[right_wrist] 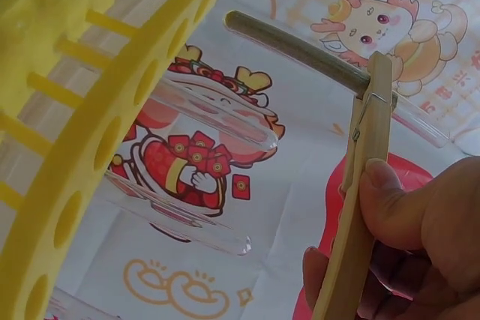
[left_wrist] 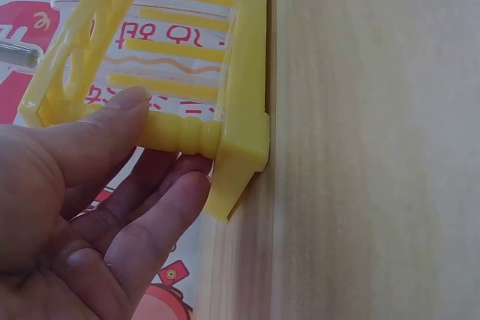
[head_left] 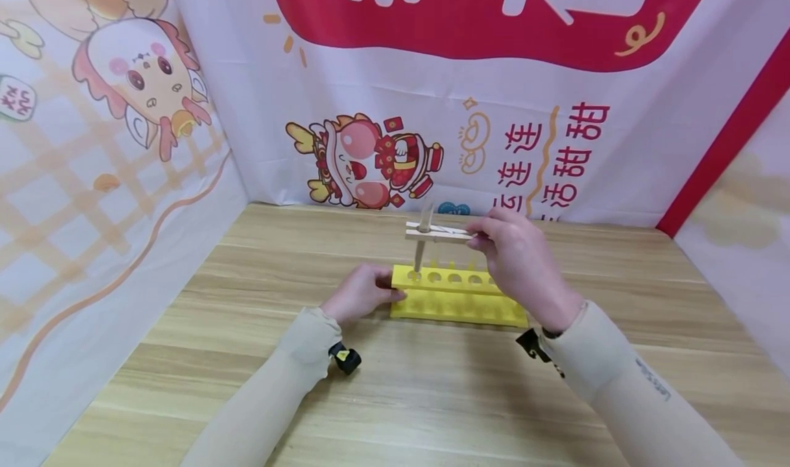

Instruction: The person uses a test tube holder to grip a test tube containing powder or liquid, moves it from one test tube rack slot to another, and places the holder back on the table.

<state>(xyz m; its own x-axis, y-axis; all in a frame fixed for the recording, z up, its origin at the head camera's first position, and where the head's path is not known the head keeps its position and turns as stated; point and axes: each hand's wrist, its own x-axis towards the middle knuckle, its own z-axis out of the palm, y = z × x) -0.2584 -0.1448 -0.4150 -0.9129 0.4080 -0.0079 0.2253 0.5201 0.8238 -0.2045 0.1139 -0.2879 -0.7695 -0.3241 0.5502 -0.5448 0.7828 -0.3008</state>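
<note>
Our left fingers [left_wrist: 169, 219] grip the test-tube rack [head_left: 453, 286], right fingers [right_wrist: 390, 200] the wooden clamp [right_wrist: 371, 136]; seating the test tube [right_wrist: 302, 51] probably needs alignment.

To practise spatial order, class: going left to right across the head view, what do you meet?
Pink-cheeked printed cartoon animal → left hand → slim, dark-filled transparent test tube → right hand → slanting red band.
</note>
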